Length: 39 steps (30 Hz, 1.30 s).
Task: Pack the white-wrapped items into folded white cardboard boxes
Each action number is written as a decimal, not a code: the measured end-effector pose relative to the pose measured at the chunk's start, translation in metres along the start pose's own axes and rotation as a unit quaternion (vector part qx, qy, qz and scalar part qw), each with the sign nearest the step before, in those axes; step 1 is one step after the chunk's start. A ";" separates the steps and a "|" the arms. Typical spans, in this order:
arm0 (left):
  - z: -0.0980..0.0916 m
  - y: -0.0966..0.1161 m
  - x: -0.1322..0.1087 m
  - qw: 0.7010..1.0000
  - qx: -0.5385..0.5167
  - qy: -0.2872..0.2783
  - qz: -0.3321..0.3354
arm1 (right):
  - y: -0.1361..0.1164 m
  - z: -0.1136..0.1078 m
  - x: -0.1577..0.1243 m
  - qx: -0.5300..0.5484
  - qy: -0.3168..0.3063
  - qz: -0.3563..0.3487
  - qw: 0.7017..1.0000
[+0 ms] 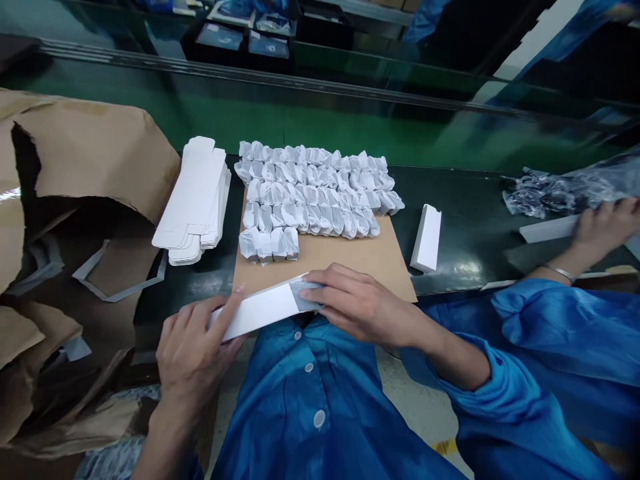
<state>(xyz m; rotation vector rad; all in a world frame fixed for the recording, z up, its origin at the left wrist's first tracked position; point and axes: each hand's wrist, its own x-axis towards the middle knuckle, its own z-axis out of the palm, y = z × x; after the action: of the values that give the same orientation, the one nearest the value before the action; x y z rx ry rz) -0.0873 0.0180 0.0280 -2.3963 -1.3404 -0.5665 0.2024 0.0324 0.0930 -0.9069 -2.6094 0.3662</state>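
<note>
My left hand (pixel 195 350) grips a small white carton (pixel 260 312) at its left end, holding it level near the table's front edge. My right hand (pixel 353 300) is closed at the carton's right opening, its fingers pinched on a small wrapped packet (pixel 304 295) that sits partly inside the carton. Just beyond lies a brown cardboard sheet (pixel 345 261) bearing rows of several white wrapped packets (pixel 313 197).
A stack of flat white carton blanks (pixel 196 200) lies left of the sheet. One assembled white carton (pixel 427 238) lies to its right. Torn brown paper (pixel 75 167) fills the left. Another person's hand (pixel 603 227) holds a white carton at the right, beside clear plastic wrapping (pixel 550 190).
</note>
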 end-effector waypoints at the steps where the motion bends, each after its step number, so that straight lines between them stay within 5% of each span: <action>1: 0.000 0.001 0.000 1.000 0.006 0.010 -0.003 | 0.004 0.000 0.001 0.017 0.008 -0.010 1.000; 10: 0.005 0.013 0.001 0.998 0.004 0.039 -0.047 | 0.013 0.012 0.000 0.040 0.079 0.008 0.996; 17: 0.013 0.025 0.000 0.998 -0.042 0.017 -0.043 | 0.013 -0.012 -0.008 0.051 -0.017 0.009 0.999; 23: 0.012 0.029 0.000 0.996 -0.029 0.041 -0.080 | 0.008 -0.011 -0.009 0.024 0.070 0.014 0.997; 29: 0.016 0.035 0.002 0.998 -0.047 0.003 -0.033 | 0.014 -0.030 -0.013 0.049 -0.066 0.026 0.996; 35: 0.018 0.034 0.002 0.994 -0.095 0.023 -0.046 | 0.022 -0.045 -0.014 0.149 -0.048 0.022 0.987; 39: 0.020 0.030 0.002 0.991 -0.131 0.002 0.005 | 0.034 -0.057 -0.011 0.212 -0.164 0.006 0.963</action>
<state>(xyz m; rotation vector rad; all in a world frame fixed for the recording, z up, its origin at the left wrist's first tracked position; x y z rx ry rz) -0.0566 0.0139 0.0084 -2.6027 -1.3244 -0.7871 0.2525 0.0582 0.1297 -0.7608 -2.6453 1.1139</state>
